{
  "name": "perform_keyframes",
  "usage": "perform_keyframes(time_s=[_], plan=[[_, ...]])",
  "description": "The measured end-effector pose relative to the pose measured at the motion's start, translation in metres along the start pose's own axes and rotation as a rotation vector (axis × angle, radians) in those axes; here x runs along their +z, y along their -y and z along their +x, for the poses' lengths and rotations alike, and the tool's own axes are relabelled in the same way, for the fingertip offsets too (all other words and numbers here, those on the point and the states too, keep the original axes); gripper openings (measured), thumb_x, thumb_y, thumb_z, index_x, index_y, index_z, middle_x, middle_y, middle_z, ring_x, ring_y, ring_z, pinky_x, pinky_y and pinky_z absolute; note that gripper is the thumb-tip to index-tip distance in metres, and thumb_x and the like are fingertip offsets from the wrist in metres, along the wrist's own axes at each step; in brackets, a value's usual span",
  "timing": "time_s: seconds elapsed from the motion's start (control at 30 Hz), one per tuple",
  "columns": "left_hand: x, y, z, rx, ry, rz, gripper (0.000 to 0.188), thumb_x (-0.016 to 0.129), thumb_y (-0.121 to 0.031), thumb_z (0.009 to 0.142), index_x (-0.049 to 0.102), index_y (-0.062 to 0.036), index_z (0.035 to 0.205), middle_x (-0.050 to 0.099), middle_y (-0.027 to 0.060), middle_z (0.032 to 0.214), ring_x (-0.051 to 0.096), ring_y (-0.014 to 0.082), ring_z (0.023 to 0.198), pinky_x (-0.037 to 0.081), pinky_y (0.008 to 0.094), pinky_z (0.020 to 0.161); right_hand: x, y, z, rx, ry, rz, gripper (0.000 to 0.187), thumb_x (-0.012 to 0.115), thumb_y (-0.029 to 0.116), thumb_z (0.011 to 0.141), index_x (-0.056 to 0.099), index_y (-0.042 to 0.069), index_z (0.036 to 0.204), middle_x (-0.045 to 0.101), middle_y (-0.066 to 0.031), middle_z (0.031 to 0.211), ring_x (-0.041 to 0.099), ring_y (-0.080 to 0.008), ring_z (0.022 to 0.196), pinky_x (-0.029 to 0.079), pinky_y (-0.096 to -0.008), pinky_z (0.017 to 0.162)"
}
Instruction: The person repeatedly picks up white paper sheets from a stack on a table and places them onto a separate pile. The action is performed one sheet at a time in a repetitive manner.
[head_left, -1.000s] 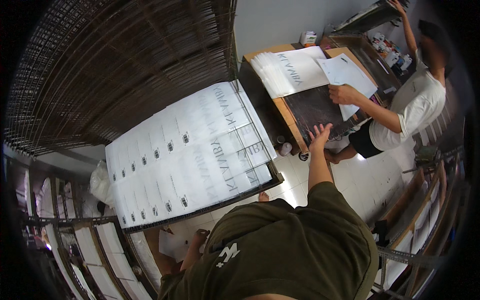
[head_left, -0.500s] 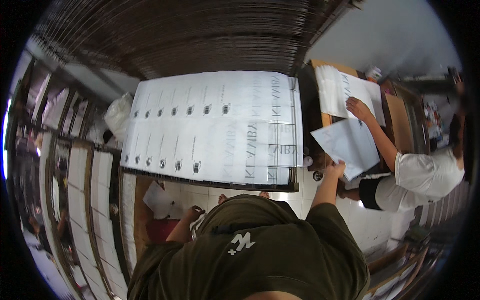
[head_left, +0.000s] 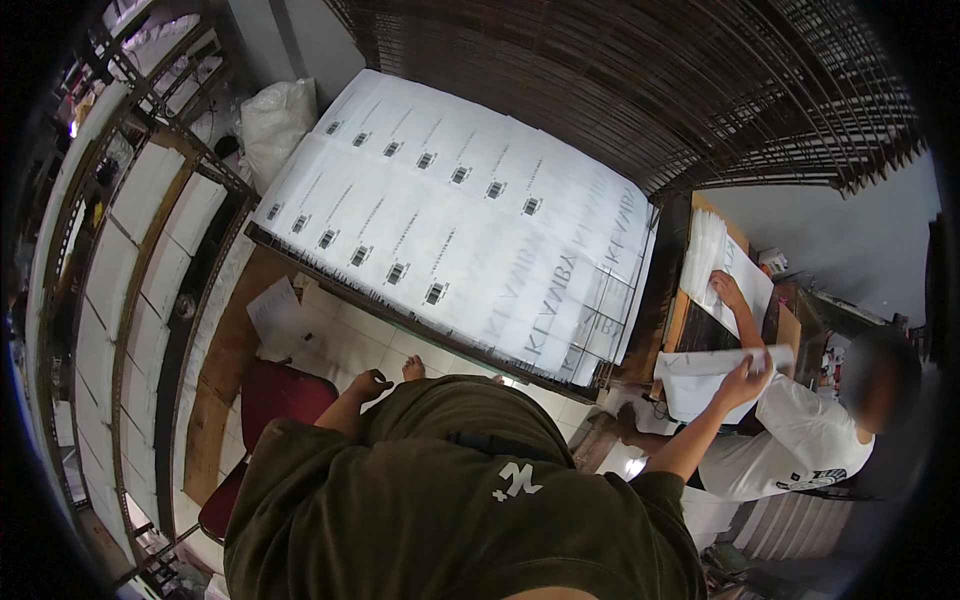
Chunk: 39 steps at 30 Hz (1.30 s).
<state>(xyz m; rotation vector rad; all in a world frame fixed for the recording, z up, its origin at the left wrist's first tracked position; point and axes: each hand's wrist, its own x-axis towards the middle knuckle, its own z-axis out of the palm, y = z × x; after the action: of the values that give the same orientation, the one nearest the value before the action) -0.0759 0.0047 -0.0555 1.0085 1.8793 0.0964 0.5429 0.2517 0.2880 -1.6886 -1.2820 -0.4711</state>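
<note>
My right hand [head_left: 745, 380] reaches out to the right and grips a white sheet [head_left: 690, 392], which is bent over and partly blurred. The sheet hangs close to a co-worker in a white shirt. Beside my waist, my left hand [head_left: 371, 385] hangs low with its fingers curled and nothing seen in them. In front of me several thin white printed sheets [head_left: 400, 215] overlap in rows on a wire drying rack [head_left: 420, 342]. They carry small dark marks and large grey lettering.
Dark wire trays [head_left: 600, 90] are raised above the rack. The co-worker's hand [head_left: 728, 290] rests on a white pile [head_left: 706, 255] on a wooden table. A red chair [head_left: 285, 400] stands at my left, near shelves [head_left: 160, 200] of white stacks and a plastic bag [head_left: 277, 130].
My view has turned, so the rack now appears slanted. The right hand has lifted the sheet, which has folded over nearer the co-worker. My left hand still hangs beside me.
</note>
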Motion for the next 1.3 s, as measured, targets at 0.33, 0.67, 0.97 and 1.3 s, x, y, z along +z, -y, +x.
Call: perform_keyframes(time_s=[0.33, 0.67, 0.97, 1.3], plan=[[-0.033, 0.037, -0.007, -0.077, 0.018, -0.057, 0.051, 0.067, -0.047, 0.067, 0.062, -0.0053, 0.095, 0.063, 0.0181, 0.097, 0.059, 0.0312, 0.093, 0.046, 0.0389, 0.082, 0.022, 0.22, 0.027, -0.071, 1.05, 0.565, 0.067, 0.045, -0.017, 0.064, 0.042, 0.006, 0.127, 0.044, -0.0107, 0.126, 0.046, -0.018, 0.11, 0.041, -0.0277, 0.087], [-0.027, 0.046, -0.006, -0.038, 0.058, -0.019, 0.049, 0.065, -0.047, 0.069, 0.063, -0.0051, 0.093, 0.063, 0.0173, 0.096, 0.059, 0.0304, 0.092, 0.046, 0.0385, 0.081, -0.018, 0.341, 0.013, -0.447, 1.118, 0.771, 0.066, 0.037, -0.013, 0.062, 0.043, -0.002, 0.126, 0.047, -0.0128, 0.122, 0.045, -0.0149, 0.112, 0.033, -0.02, 0.089], [-0.008, 0.024, -0.011, -0.082, 0.08, -0.023, 0.048, 0.066, -0.047, 0.069, 0.063, -0.006, 0.093, 0.063, 0.0171, 0.098, 0.059, 0.0305, 0.095, 0.046, 0.0381, 0.083, 0.049, 0.173, 0.008, 0.289, 0.959, 0.95, 0.08, 0.037, -0.014, 0.054, 0.035, -0.001, 0.133, 0.036, -0.0105, 0.137, 0.033, -0.0175, 0.126, 0.034, -0.0223, 0.094], [-0.018, -0.007, -0.054, -0.136, 0.01, 0.048, 0.051, 0.064, -0.049, 0.07, 0.061, -0.0063, 0.099, 0.062, 0.0173, 0.098, 0.058, 0.0313, 0.095, 0.045, 0.0387, 0.083, 0.172, -0.002, -0.166, 0.62, 1.029, 0.87, 0.074, 0.037, -0.018, 0.066, 0.034, 0.009, 0.135, 0.045, -0.011, 0.127, 0.055, -0.0184, 0.094, 0.05, -0.0263, 0.067]])
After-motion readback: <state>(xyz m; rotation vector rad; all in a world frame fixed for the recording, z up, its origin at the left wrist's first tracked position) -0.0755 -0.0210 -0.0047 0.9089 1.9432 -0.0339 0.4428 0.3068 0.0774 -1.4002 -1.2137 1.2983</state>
